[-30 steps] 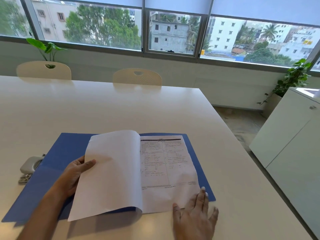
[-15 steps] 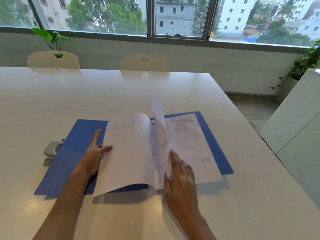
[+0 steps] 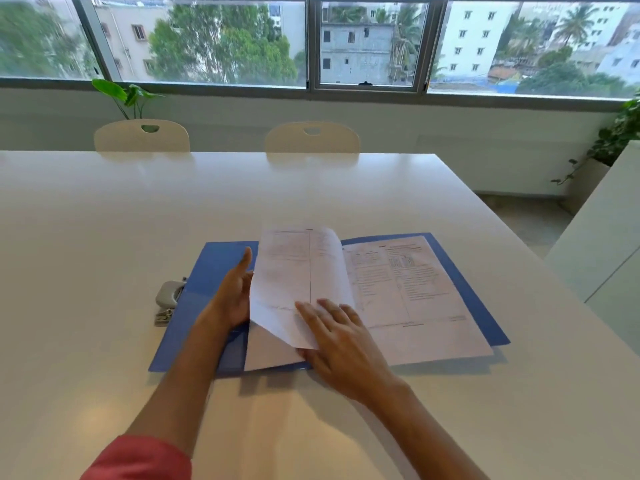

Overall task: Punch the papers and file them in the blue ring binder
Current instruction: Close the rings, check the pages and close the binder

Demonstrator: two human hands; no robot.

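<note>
On the white table (image 3: pixel 104 237) in front of you, the blue ring binder (image 3: pixel 211 268) lies open with the papers (image 3: pixel 408 296) in it. Your left hand (image 3: pixel 232 296) props a raised sheet (image 3: pixel 298 271), fingers spread flat; your right hand (image 3: pixel 343 344) lies loose-fingered on its lower corner. Touching the binder's left edge is a grey punch (image 3: pixel 168 296).

Bright, even daylight comes in through the windows (image 3: pixel 367 43) along the far wall, and the glossy white table (image 3: pixel 104 237) reflects it as a pale sheen with a warmer glow near the bottom edge. Soft shadows fall toward the near side under the raised papers (image 3: pixel 298 271) and both forearms. The wide lens bows the window frame, and the buildings outside look slightly soft.
</note>
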